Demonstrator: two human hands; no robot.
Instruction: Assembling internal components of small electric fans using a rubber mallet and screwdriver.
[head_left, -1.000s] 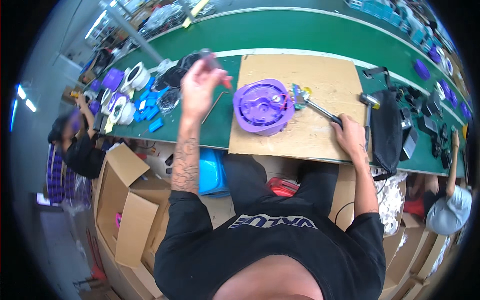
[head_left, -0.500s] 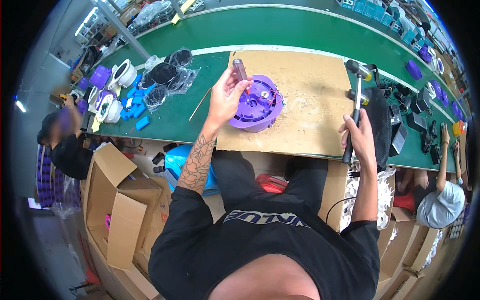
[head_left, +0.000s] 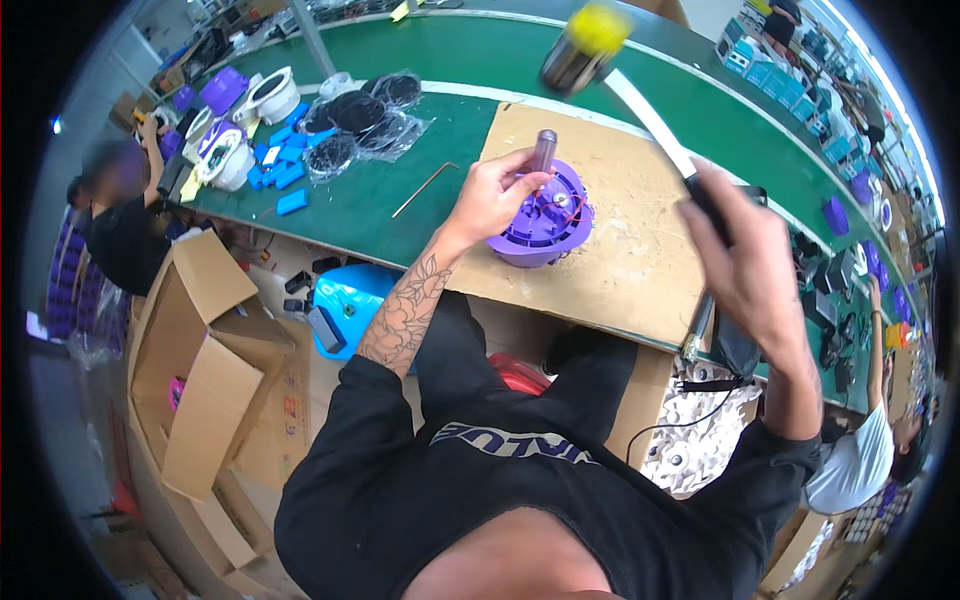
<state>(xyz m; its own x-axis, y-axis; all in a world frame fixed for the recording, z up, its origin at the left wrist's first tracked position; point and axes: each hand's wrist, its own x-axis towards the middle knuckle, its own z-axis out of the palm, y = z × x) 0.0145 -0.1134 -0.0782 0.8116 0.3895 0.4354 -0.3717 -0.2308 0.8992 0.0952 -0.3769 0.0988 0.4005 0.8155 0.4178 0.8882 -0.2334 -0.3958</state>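
Note:
My left hand (head_left: 490, 203) pinches the clear handle of a screwdriver (head_left: 545, 150), which stands nearly upright over a round purple plastic housing (head_left: 530, 252). Its tip is hidden behind my fingers and inside the housing. Thin red wires and a small pale round part show in the open top of the housing. Below it a sheet of cardboard (head_left: 630, 255) covers the bench. Raised to the right, my right hand (head_left: 750, 265) is wrapped around the grip of a mallet (head_left: 648, 115). Its yellow-and-dark head, blurred by motion, is up beyond the housing, apart from the screwdriver.
A bent metal rod (head_left: 424, 190) lies left of the cardboard. Farther left are blue blocks (head_left: 291, 203), bagged black discs (head_left: 357, 115) and white-and-purple housings (head_left: 228, 165). Black adapters and cables (head_left: 830, 275) lie at right. People sit at both sides; an open carton (head_left: 215, 400) stands lower left.
My right hand has lifted the mallet, its head swinging up and left across the bench. My left hand keeps the screwdriver at the housing. The whole view has shifted slightly.

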